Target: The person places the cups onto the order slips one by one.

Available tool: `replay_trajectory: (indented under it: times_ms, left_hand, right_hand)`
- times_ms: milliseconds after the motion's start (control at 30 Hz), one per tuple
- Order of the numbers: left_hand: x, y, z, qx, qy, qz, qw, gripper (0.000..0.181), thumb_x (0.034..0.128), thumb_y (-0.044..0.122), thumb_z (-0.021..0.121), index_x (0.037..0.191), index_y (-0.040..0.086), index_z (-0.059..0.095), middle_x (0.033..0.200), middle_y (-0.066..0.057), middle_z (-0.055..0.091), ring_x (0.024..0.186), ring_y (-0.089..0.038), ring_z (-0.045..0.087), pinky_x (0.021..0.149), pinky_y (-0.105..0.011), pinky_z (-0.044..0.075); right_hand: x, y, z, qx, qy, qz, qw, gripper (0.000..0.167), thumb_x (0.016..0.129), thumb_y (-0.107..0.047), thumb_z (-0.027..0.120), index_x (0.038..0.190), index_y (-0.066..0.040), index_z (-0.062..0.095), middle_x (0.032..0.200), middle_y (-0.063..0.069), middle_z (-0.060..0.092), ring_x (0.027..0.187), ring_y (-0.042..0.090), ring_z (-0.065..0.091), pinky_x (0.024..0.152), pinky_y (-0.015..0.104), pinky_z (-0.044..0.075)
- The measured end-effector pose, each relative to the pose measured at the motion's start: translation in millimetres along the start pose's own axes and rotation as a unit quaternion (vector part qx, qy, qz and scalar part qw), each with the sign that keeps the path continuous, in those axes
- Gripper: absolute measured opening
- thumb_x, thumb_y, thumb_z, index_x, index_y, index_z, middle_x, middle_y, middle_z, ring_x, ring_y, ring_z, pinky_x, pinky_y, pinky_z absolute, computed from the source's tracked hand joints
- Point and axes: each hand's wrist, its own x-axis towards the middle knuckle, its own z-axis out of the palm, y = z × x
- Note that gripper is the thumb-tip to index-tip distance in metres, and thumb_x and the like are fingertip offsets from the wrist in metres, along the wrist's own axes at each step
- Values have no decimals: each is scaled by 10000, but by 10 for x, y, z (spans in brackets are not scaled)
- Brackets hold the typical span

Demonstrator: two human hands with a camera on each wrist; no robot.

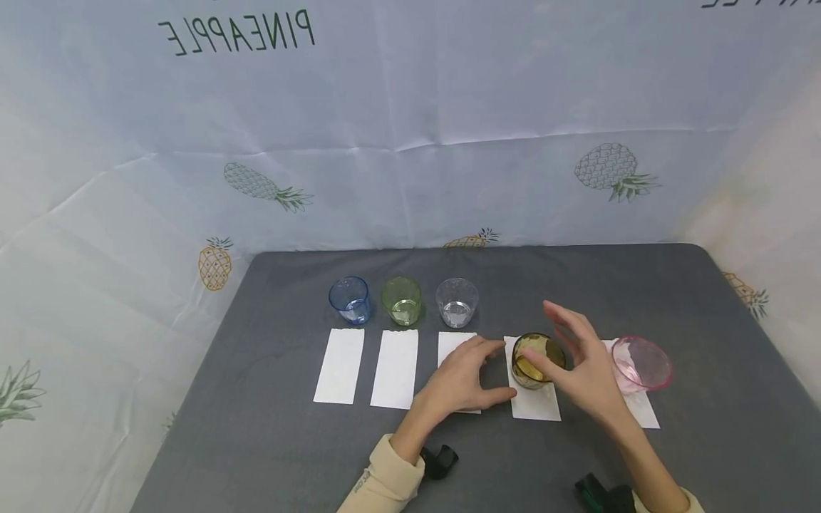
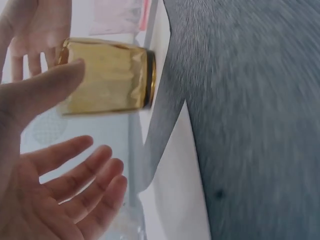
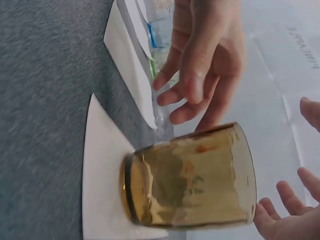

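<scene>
An amber glass stands upright on a white paper strip. My left hand is just left of it, fingers spread, over another strip. Around the glass's right side, my right hand is held with thumb and fingers apart; the thumb overlaps the rim in the head view. In the left wrist view the amber glass has the left fingers spread beside it. The right wrist view shows a gap between the right fingers and the glass; whether any fingertip touches it, I cannot tell.
Blue, green and clear glasses stand in a row behind white paper strips on the dark grey table. At the right a pink glass is on another strip. A pineapple-print cloth hangs behind.
</scene>
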Motion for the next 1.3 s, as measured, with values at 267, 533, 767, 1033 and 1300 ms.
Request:
replay_trajectory:
  times_ms: [267,533,767,1033,1300]
  left_hand:
    - [-180,-113,-194,-197,-56,-167,9997,652,873,442,765,1421,136,588,1164,-45,690,1023,-177,656,844,-248,526]
    - [-323,-314,-323,-317,29,-359,9988,650,872,410,784,1421,122,588,1179,-75,692,1028,-213,665,896,-343,540]
    - [-399,-485,-373,-309,184,-228,9991,658,857,374,803,1407,79,595,1132,-104,688,963,-210,631,868,-361,517]
    - [-423,-590,-364,-388,228,-148,9989,642,850,338,821,1388,60,606,1136,-95,688,952,-208,635,866,-350,537]
    - [-412,-639,-324,-273,133,-105,9995,620,855,331,819,1373,58,614,1127,-79,688,966,-206,640,883,-344,538]
  right_hand:
    - [104,-59,97,75,-44,-22,10000,774,792,37,830,1481,-127,517,1424,-125,506,1360,-56,450,1107,88,378]
    - [198,-112,176,-67,-185,51,9998,773,821,-43,837,1502,-176,496,1466,56,503,1357,-98,421,1100,56,351]
    - [275,-150,256,-212,-304,66,9993,774,836,-108,841,1514,-208,481,1491,73,498,1431,188,458,1150,141,373]
    - [380,-210,385,-60,-469,4,9989,790,832,-97,841,1524,-141,462,1504,144,476,1450,302,438,1177,492,375]
    - [486,-189,534,66,-579,55,9983,752,848,-114,827,1513,-129,477,1498,135,463,1434,377,427,1180,594,363]
